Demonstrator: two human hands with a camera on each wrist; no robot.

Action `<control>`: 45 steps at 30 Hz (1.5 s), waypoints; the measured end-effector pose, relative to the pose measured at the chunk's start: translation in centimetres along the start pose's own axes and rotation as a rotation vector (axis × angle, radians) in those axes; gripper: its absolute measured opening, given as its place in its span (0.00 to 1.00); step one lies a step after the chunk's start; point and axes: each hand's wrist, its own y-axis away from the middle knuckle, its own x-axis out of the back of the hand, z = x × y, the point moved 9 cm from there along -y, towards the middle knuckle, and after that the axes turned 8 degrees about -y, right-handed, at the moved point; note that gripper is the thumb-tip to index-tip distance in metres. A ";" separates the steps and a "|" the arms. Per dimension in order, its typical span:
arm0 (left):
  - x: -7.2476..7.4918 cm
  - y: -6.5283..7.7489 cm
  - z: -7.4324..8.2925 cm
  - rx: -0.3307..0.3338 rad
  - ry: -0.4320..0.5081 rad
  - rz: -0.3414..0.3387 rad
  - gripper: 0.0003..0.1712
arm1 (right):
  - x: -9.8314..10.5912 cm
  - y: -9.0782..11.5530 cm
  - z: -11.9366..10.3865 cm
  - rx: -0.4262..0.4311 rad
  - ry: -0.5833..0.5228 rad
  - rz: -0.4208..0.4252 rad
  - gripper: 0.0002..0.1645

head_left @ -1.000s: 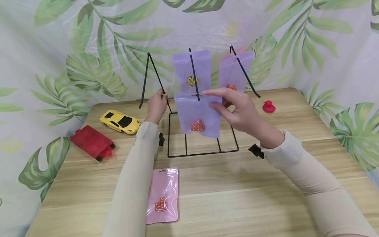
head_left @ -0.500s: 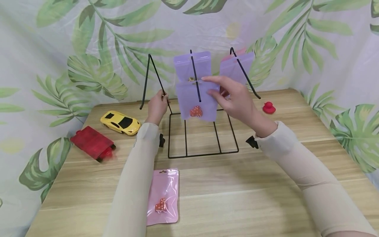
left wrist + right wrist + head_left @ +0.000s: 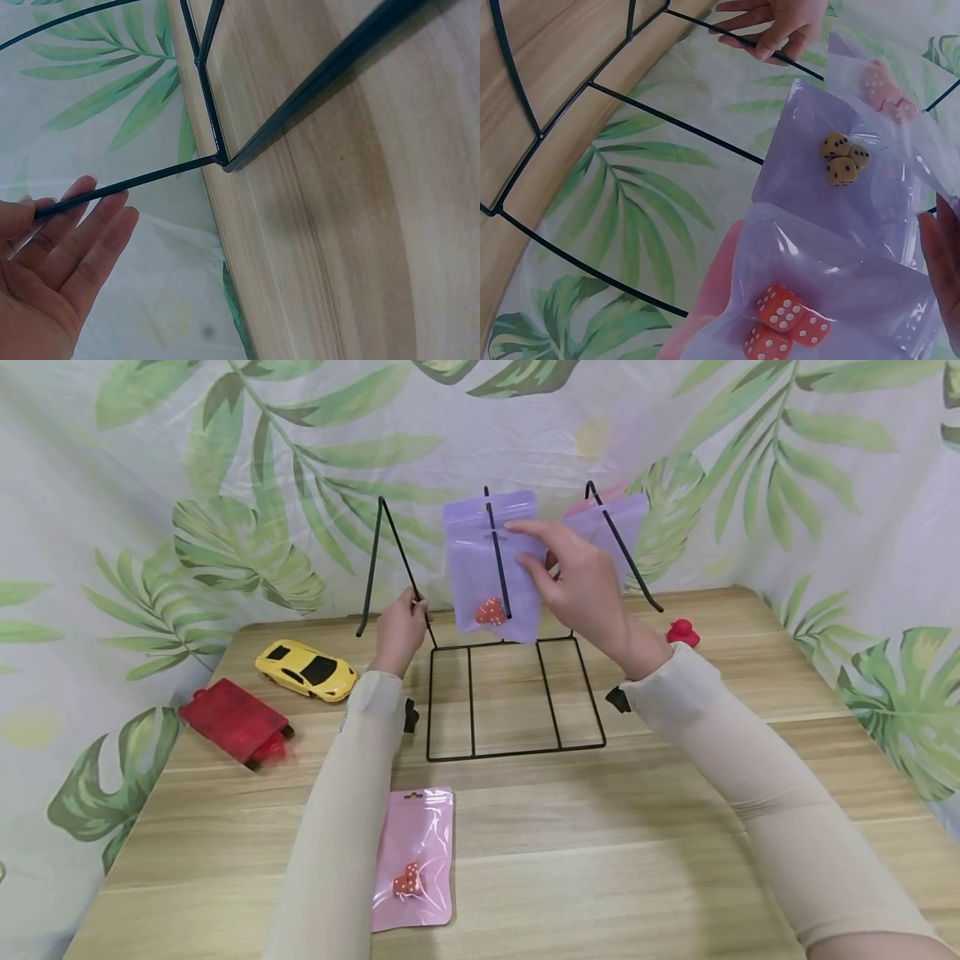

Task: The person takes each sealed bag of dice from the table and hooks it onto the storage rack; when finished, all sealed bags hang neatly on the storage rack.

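Observation:
A black wire display rack (image 3: 517, 752) with three hooks stands on the table. My left hand (image 3: 401, 631) pinches its left upright between thumb and fingers, as the left wrist view shows with the hand (image 3: 64, 262) at the wire. On the middle hook is a purple zip bag of orange dice (image 3: 487, 572), its upper right edge pinched by my right hand (image 3: 588, 581). Behind it on that hook, a purple bag of yellow dice (image 3: 840, 154) appears in the right wrist view. The right hook carries another purple bag (image 3: 832, 277) with red-orange dice and a pink bag (image 3: 712, 307).
A pink bag with orange dice (image 3: 412, 852) lies flat in front of the rack. To the left are a yellow toy car (image 3: 307, 670) and a red toy vehicle (image 3: 234, 720). A small red rubber duck (image 3: 682, 632) sits at the right. A leaf-print cloth hangs behind.
My right hand has pushed the purple bag up and back along the middle hook, until it covers most of the yellow-dice bag. The left hand has kept its place on the upright.

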 end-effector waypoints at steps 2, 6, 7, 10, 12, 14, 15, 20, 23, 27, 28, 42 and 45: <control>0.0 0.0 0.0 -0.001 -0.002 0.004 0.15 | -0.3 -0.3 0.4 -0.035 0.013 -0.002 0.19; 0.1 0.0 0.0 0.002 -0.003 0.006 0.15 | -0.7 -0.7 0.7 -0.067 0.049 -0.004 0.19; 0.1 0.0 0.1 0.001 -0.003 0.007 0.15 | -0.7 -0.8 0.8 -0.071 0.058 -0.006 0.19; 0.1 0.1 0.1 0.000 -0.006 0.008 0.14 | -1.0 -1.0 1.0 -0.096 0.076 -0.024 0.20; 0.1 0.1 0.1 -0.001 -0.007 0.010 0.14 | -1.2 -1.2 1.2 -0.118 0.082 -0.041 0.21; 0.1 0.0 0.1 -0.001 -0.010 0.011 0.14 | -1.3 -1.2 1.4 -0.137 0.092 -0.057 0.21; 0.1 0.0 0.1 -0.001 -0.011 0.012 0.14 | -1.4 -1.3 1.6 -0.146 0.096 -0.063 0.21; 0.0 0.1 0.1 0.007 -0.014 0.007 0.16 | -1.6 -1.6 1.9 -0.174 0.126 -0.081 0.21; 0.0 0.1 0.0 0.011 -0.011 0.003 0.16 | -1.7 -1.7 2.1 -0.184 0.135 -0.088 0.22; 0.0 0.0 0.0 0.010 -0.006 0.001 0.16 | -1.6 -1.3 2.1 -0.162 0.129 -0.089 0.25; 0.0 0.0 0.0 0.010 -0.007 -0.001 0.17 | -1.5 -1.1 2.0 -0.148 0.120 -0.081 0.26; -0.1 -0.1 0.0 0.002 -0.003 -0.007 0.17 | 1.7 3.6 0.4 0.030 0.025 0.052 0.33; -0.2 -0.1 -0.1 0.004 -0.002 -0.009 0.17 | 1.8 4.7 -0.2 -0.036 0.009 0.035 0.30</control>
